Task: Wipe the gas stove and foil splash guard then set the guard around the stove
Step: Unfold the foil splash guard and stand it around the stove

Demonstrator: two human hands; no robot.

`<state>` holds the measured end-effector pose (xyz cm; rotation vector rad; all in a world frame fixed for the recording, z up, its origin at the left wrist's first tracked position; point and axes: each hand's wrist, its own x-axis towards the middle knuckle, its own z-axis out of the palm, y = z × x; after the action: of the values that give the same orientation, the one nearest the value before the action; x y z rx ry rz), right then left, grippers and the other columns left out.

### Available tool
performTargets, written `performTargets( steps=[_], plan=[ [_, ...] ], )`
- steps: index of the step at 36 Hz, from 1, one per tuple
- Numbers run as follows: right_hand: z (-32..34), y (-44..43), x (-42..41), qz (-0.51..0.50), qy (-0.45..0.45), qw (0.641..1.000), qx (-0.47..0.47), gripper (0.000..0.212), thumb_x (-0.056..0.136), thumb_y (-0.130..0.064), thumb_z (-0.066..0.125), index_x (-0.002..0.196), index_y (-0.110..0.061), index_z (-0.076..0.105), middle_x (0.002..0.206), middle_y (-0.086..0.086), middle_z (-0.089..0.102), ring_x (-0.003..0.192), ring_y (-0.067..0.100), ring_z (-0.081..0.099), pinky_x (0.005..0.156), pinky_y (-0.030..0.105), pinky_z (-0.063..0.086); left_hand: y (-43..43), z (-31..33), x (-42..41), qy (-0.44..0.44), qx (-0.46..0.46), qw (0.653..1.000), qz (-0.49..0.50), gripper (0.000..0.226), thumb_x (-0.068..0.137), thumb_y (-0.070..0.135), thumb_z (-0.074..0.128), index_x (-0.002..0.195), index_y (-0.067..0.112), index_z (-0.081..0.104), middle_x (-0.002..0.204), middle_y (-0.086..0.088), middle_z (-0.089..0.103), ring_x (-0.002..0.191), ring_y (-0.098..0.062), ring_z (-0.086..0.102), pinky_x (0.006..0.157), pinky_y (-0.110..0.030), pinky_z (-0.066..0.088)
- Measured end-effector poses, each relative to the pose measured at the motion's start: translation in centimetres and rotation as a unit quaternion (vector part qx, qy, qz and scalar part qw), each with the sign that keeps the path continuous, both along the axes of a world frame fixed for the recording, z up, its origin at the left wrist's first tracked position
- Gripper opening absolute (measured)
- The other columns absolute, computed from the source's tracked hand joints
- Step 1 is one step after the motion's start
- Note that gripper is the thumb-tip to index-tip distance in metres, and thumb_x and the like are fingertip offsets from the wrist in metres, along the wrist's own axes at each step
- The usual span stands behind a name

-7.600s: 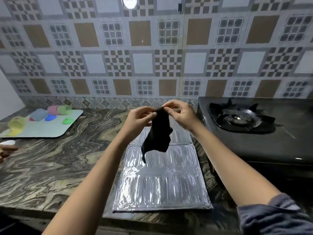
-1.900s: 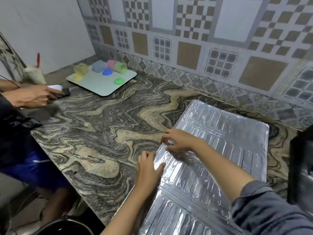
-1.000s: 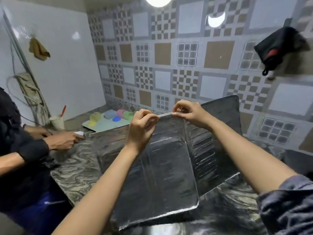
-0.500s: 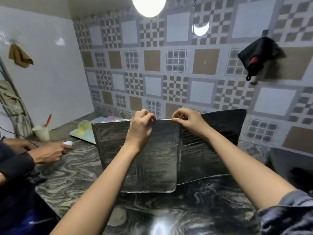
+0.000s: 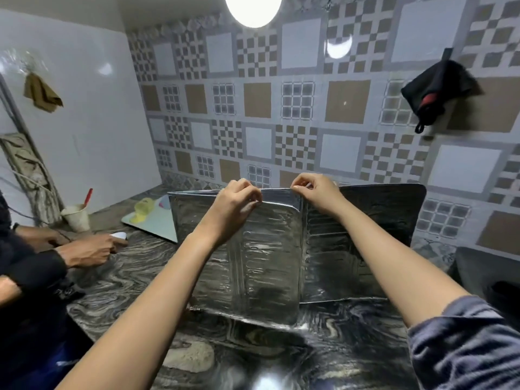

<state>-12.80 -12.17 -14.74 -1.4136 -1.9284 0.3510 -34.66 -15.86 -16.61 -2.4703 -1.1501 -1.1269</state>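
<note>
Kitchen corner with patterned tiles and a marbled stone counter.
A back wall of glossy brown, white and grey checked tiles (image 5: 295, 108) meets a plain white wall (image 5: 92, 130) on the left. A round white lamp (image 5: 253, 7) glows overhead. A black cloth with a red patch (image 5: 439, 88) hangs on the tiles, and a brown rag (image 5: 42, 94) on the white wall. A black-and-cream swirled countertop (image 5: 253, 353) runs below.

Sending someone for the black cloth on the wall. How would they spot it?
On the patterned tile wall, look high right, above the foil guard. The black cloth hangs there, showing a red patch; the other hanging cloth, on the white wall left, is olive-brown.
</note>
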Motion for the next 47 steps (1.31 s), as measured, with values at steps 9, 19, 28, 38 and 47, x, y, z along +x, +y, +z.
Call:
performTargets(
  steps=[9, 19, 28, 38, 47],
  plan=[
    [0.1, 0.4, 1.0, -0.054, -0.022, 0.998, 0.036, 0.017, 0.093, -0.029, 0.050, 0.099, -0.019, 0.063, 0.106, 0.001, 0.065, 0.102, 0.022, 0.056, 0.104, 0.045, 0.024, -2.2, 0.2, 0.7, -0.048, -0.010, 0.999, 0.019, 0.037, 0.088, 0.038, 0.048, 0.083, 0.009, 0.069, 0.081, -0.005, 0.059, 0.075, -0.017, 0.050, 0.072, -0.027, 0.040],
    [0.4, 0.6, 1.5, -0.097, -0.026, 0.992, 0.080, 0.014, 0.094, -0.023, 0.048, 0.099, -0.018, 0.061, 0.109, 0.005, 0.063, 0.103, 0.026, 0.055, 0.102, 0.046, 0.025, -1.8, 0.8, -0.8, -0.275, -0.133, 0.942, 0.135, 0.027, 0.074, 0.025, 0.069, 0.097, 0.010, 0.067, 0.099, -0.001, 0.044, 0.097, -0.021, 0.052, 0.091, -0.029, 0.042],
    [-1.3, 1.6, 2.1, 0.003, -0.050, 0.997, 0.062, 0.021, 0.089, -0.010, 0.051, 0.103, -0.022, 0.062, 0.112, 0.002, 0.062, 0.107, 0.023, 0.055, 0.101, 0.043, 0.030, -3.7, -1.2, -1.0, -0.435, -0.249, 0.840, 0.209, 0.084, 0.067, 0.033, 0.057, 0.143, 0.010, 0.031, 0.152, -0.008, 0.026, 0.139, -0.021, 0.028, 0.114, -0.037, 0.027],
    [-0.7, 1.5, 4.4, -0.102, -0.086, 0.988, 0.083, 0.020, 0.089, -0.012, 0.056, 0.105, -0.017, 0.067, 0.115, 0.009, 0.065, 0.111, 0.030, 0.054, 0.103, 0.046, 0.033, -3.8, -1.7, -2.0, -0.509, -0.264, 0.806, 0.147, 0.082, 0.070, 0.024, 0.057, 0.145, 0.007, 0.029, 0.146, -0.012, 0.039, 0.132, -0.025, 0.039, 0.100, -0.032, 0.035],
    [0.0, 3.2, 5.0, -0.105, 0.004, 0.988, 0.115, 0.020, 0.087, -0.005, 0.056, 0.097, -0.013, 0.072, 0.109, 0.009, 0.068, 0.108, 0.028, 0.057, 0.096, 0.040, 0.044, -0.6, -2.5, -2.8, -0.549, -0.274, 0.786, 0.081, 0.095, 0.055, 0.037, 0.061, 0.142, 0.014, 0.035, 0.147, -0.008, 0.040, 0.136, -0.023, 0.038, 0.113, -0.043, 0.032]
  ],
)
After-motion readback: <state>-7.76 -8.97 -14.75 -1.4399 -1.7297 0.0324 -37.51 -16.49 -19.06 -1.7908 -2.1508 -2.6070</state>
